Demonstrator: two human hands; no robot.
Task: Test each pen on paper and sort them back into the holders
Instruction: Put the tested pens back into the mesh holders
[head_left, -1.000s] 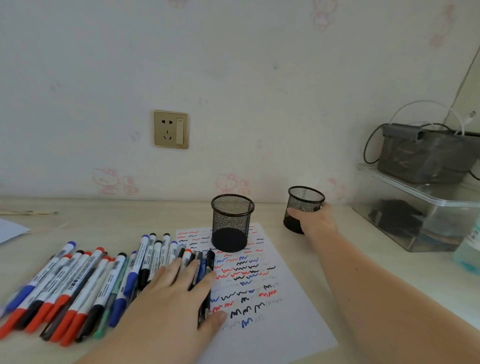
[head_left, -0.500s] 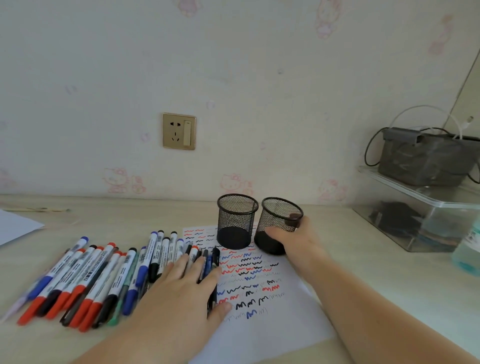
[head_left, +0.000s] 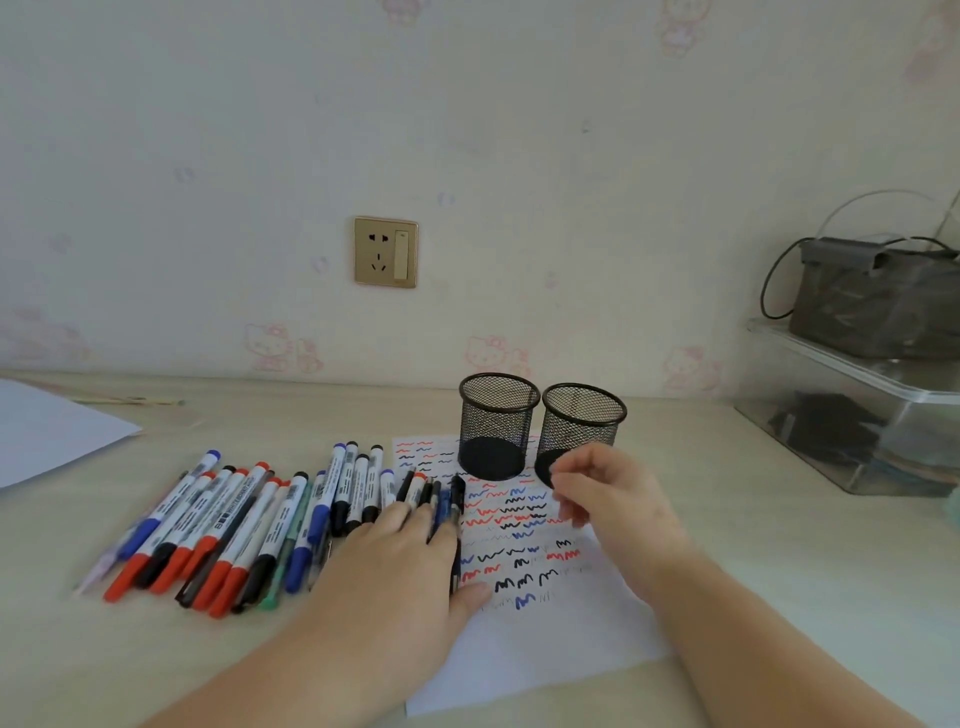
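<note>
1. Nearest me, the sheet of paper (head_left: 540, 649) lies on the desk (head_left: 779, 571), already covered in red, blue and black squiggles, so testing looks largely done and sorting comes next, I'd judge.
2. The left hand (head_left: 395, 566) lies flat, fingers straight, pressing the pens (head_left: 228, 530) at the paper's left edge. Best to keep them pinned so none roll, and lift one at a time.
3. The right hand (head_left: 608, 493) hovers above the paper, fingers loosely curled, holding nothing.
4. Beyond it, two mesh holders (head_left: 543, 431) stand upright side by side on the paper's far end, both empty. Drop pens in gently so they don't tip.
</note>
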